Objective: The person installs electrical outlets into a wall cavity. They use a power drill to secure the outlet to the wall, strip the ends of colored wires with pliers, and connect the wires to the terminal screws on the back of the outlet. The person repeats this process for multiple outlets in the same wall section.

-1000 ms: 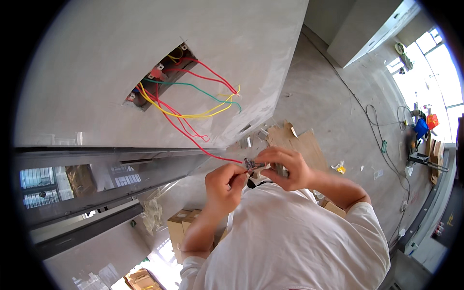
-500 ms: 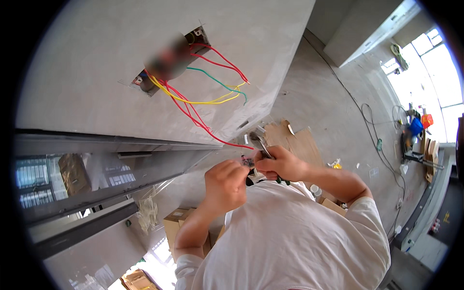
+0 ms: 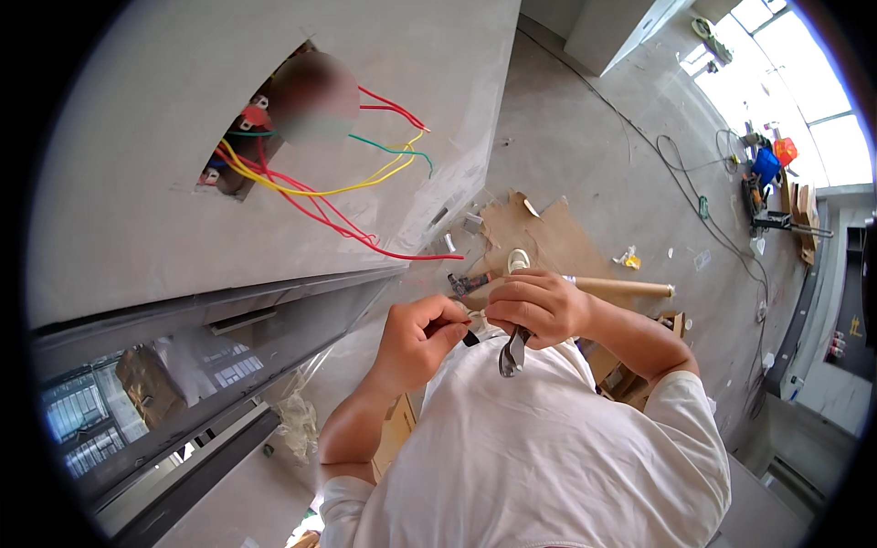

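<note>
My right hand [image 3: 539,309] is closed round a pair of pliers [image 3: 512,356]; their metal jaws stick out below the fingers and point back toward my shirt. Close beside it, my left hand [image 3: 420,340] is pinched shut, and what its fingertips hold is too small to make out. Both hands are in front of my waist. Ahead and to the left, several red wires [image 3: 402,256], yellow wires [image 3: 320,193] and a green wire [image 3: 393,149] hang out of a wall box [image 3: 239,169]. A blurred patch hides part of the box. Neither hand touches these wires.
A grey wall [image 3: 146,110] fills the left, with a dark ledge [image 3: 183,306] below it. Cardboard [image 3: 539,233] and a long tube [image 3: 630,287] lie on the floor by my shoe [image 3: 518,260]. A cable [image 3: 667,160] winds across the floor at right.
The pliers have turned in my right hand, from jaws pointing away to jaws pointing toward me. The view has shifted, so the wall box and wires appear further left. My left hand remains pinched.
</note>
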Motion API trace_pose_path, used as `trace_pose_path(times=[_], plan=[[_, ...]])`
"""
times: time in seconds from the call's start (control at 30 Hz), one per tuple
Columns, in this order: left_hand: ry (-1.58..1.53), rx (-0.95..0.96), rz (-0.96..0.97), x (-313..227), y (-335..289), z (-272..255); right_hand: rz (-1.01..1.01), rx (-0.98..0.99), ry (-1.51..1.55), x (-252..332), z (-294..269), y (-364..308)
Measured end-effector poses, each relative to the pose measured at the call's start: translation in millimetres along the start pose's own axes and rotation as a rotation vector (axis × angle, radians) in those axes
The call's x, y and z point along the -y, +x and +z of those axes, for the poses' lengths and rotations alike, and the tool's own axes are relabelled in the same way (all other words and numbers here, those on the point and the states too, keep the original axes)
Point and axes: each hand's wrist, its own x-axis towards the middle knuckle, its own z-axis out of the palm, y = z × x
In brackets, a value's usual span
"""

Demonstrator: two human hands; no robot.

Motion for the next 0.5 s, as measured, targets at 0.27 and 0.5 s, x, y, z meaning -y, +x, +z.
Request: trace_pose_path(times=[0.27, 0.5], plan=[[0.218, -0.030, 0.125, -11, 48, 39, 0.822, -0.047, 0.478, -11, -17, -40], [1.091, -0.027, 0.593, 29, 106, 91, 1.785, -0.323, 1.623, -58, -21, -96]])
